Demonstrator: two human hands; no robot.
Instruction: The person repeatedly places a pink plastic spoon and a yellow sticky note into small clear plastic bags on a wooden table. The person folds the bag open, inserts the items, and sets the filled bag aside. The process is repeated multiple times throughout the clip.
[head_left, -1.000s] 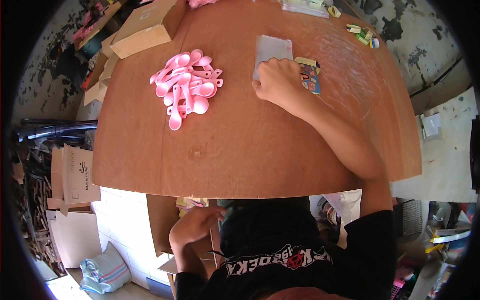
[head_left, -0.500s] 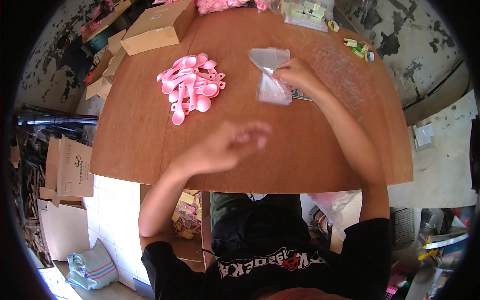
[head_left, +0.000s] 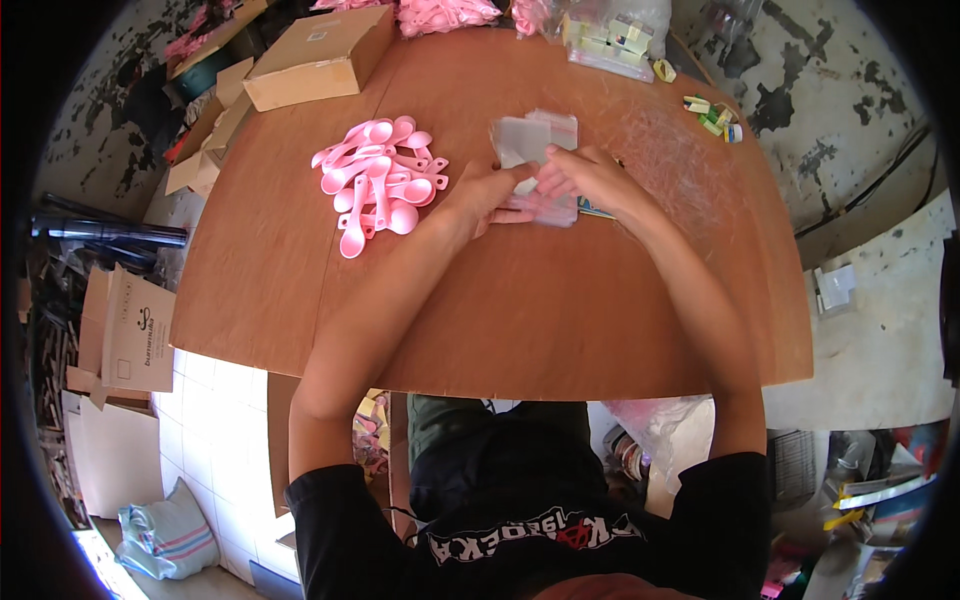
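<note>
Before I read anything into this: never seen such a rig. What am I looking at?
There's no machine, just a person's bare hands. The camera is the left of two fisheyes worn on the head, looking down, so picture left is the person's left and straight edges bend.

On the table lie pink spoons at left, a box far left and clear bags nearer the middle. The left hand and right hand meet over the bags; how firm either grip is, I can't tell.

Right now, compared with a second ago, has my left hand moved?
Yes: forward and rightward. Your left hand has crossed the near edge of the table to the clear bags.
</note>
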